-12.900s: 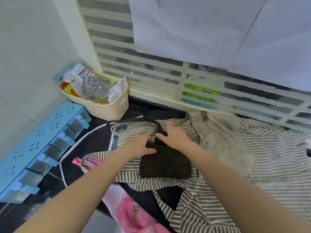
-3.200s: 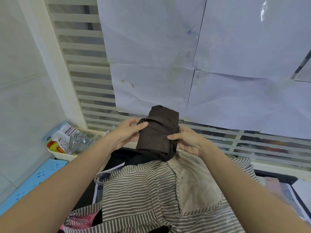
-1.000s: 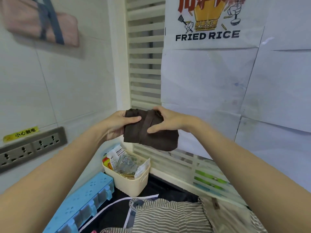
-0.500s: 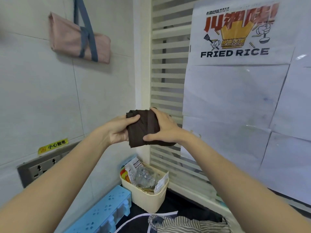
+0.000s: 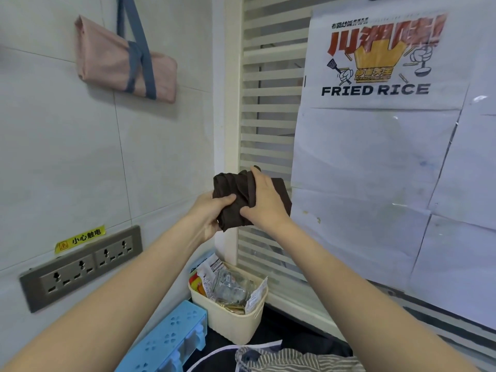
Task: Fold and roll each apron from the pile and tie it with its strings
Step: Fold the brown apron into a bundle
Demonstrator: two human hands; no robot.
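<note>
While my right hand [image 5: 264,201] curls fingers and thumb round the middle of the brown apron [image 5: 236,194], a string running under the fingertips, my left hand [image 5: 212,212] pinches its 9 o'clock end with the thumb on top, which I judge keeps the roll tight for tying. I hold it in mid-air at chest height, close before the slatted screen [image 5: 265,124] at 12 o'clock, with open room toward the tiled wall [image 5: 80,157] at 9 o'clock, the cream basket [image 5: 236,328] at 6 o'clock well below, and the striped apron [image 5: 290,358] lower down.
</note>
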